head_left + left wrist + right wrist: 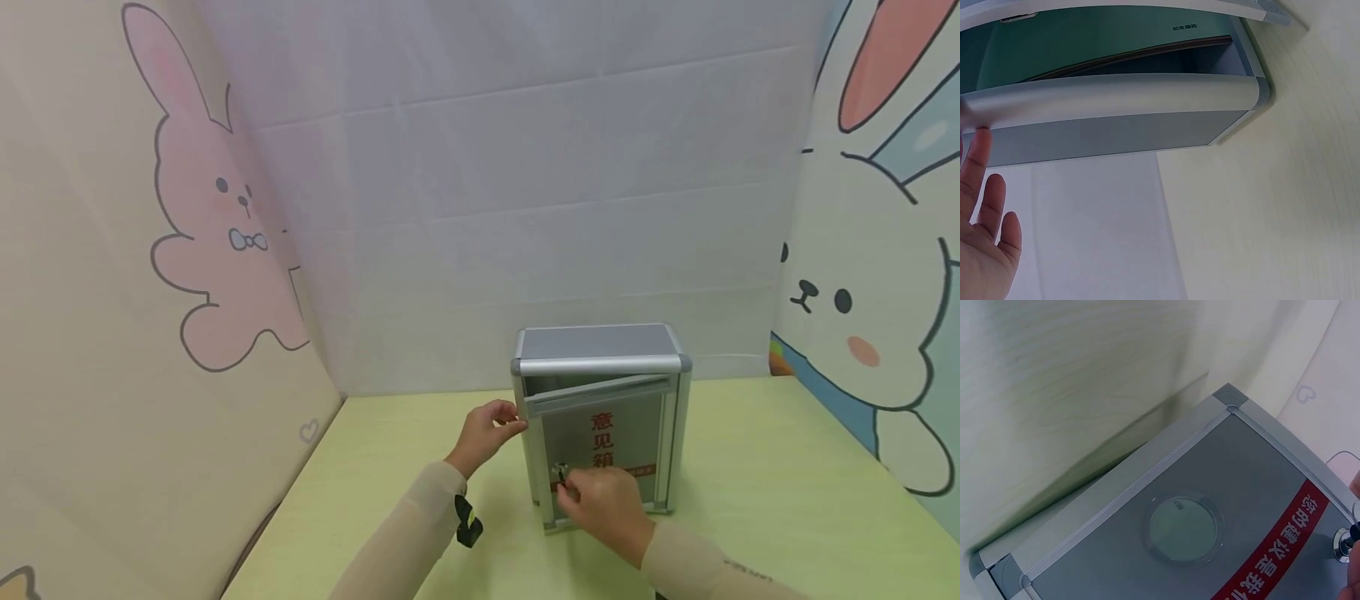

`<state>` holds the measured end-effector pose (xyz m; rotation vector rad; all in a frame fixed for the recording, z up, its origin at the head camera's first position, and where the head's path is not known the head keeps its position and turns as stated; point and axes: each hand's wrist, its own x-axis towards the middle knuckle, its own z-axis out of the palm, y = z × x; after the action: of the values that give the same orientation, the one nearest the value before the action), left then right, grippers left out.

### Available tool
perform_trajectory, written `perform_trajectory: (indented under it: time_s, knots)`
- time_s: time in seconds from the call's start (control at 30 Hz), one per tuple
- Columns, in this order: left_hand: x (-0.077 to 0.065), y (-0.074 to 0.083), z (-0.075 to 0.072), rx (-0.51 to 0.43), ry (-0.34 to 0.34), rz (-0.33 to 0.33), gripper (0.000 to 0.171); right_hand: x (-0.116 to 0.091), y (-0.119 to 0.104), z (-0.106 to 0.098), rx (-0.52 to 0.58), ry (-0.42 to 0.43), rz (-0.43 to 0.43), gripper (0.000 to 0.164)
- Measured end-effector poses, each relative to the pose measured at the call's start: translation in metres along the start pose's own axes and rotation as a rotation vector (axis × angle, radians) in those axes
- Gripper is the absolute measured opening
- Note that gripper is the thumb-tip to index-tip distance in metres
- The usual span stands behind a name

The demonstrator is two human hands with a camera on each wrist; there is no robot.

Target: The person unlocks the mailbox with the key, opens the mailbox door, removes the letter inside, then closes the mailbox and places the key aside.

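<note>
A grey metal suggestion box (600, 343) with silver edges stands on the table. Its front door (641, 429), lettered in red, hangs ajar, tilted outward from the frame. At the door's lock (1341, 545), my right hand (606, 504) pinches a small black-headed key (562, 476); a thin wire ring shows beside the fingers in the right wrist view. My left hand (486, 433) is at the box's left edge, fingertips touching it. In the left wrist view, the left hand's fingers (991, 203) are fairly straight, one tip against the silver frame (1129, 97); the thumb is hidden.
The pale yellow-green table (757, 467) extends on both sides of the box. A white cloth wall (525, 208) rises behind it, and rabbit-printed panels (217, 208) flank the table. Through the gap, the box's green interior (1104, 47) shows.
</note>
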<state>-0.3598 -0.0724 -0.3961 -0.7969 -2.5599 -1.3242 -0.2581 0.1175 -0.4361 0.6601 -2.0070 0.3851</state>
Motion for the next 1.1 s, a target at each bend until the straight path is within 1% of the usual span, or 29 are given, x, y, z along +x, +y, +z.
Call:
perform_trajectory:
  time_s: [0.2, 0.47, 0.77, 1.1]
  knots:
    - [-0.0002, 0.0006, 0.0002, -0.025, -0.008, -0.001, 0.016, -0.0005, 0.001, 0.0, 0.02, 0.01, -0.017, 0.032]
    - [0.0, 0.001, 0.0009, -0.039, 0.001, 0.006, 0.015, -0.0025, 0.0017, -0.0006, 0.033, 0.012, -0.035, 0.033]
    - [0.0012, 0.0007, 0.0026, -0.033, 0.012, -0.006, 0.015, -0.0044, 0.0044, 0.002, 0.019, 0.091, -0.112, 0.029]
    - [0.0003, -0.0011, 0.0036, -0.046, 0.022, -0.029, 0.015, -0.0066, 0.0027, -0.0001, 0.058, 0.119, -0.124, 0.028]
